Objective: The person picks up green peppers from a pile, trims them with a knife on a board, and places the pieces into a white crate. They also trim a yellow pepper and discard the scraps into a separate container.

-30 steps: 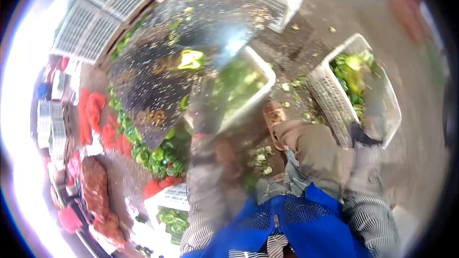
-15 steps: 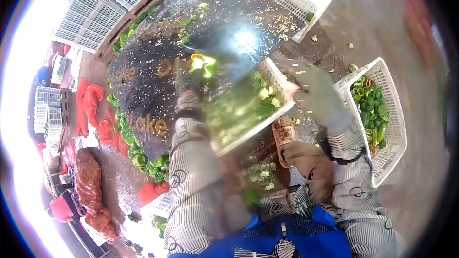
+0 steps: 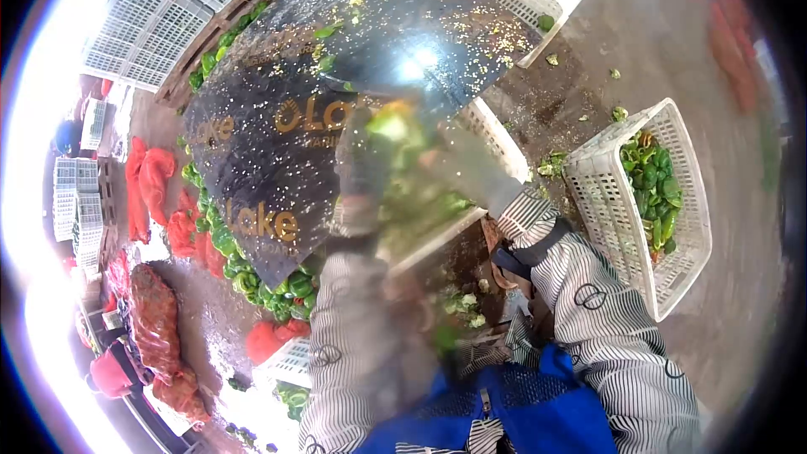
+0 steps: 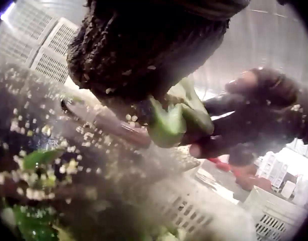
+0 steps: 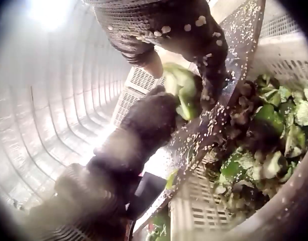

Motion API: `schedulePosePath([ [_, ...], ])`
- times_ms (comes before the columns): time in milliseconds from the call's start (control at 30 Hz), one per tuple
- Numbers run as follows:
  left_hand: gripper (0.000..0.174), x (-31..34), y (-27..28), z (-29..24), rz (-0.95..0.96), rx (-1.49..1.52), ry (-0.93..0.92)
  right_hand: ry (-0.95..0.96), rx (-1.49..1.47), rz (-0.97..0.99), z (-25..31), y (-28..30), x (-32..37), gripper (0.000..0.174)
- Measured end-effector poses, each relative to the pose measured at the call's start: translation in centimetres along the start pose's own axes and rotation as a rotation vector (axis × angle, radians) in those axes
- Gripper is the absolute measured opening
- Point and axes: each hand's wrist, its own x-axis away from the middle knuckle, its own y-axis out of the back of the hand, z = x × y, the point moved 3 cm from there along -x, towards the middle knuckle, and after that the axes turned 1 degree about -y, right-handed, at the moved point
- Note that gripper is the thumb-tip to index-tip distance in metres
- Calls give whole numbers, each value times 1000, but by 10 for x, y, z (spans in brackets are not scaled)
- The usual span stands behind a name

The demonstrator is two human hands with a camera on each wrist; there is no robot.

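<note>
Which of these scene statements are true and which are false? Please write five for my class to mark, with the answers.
1. The dark sheet has the word "Lake" printed on it. True.
2. Only the left hand is at the cut pepper. False: the right hand is at it too.
3. The basket to the person's right has green peppers in it. True.
4. The person's vest is red. False: it is blue.
5. No seeds lie on the dark sheet. False: many pale ones are scattered over it.
</note>
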Motion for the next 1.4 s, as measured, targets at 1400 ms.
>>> schedulePosePath([
  [1400, 41, 98, 22, 6, -63, 814, -13, 342, 28, 174, 45, -38, 9, 54],
])
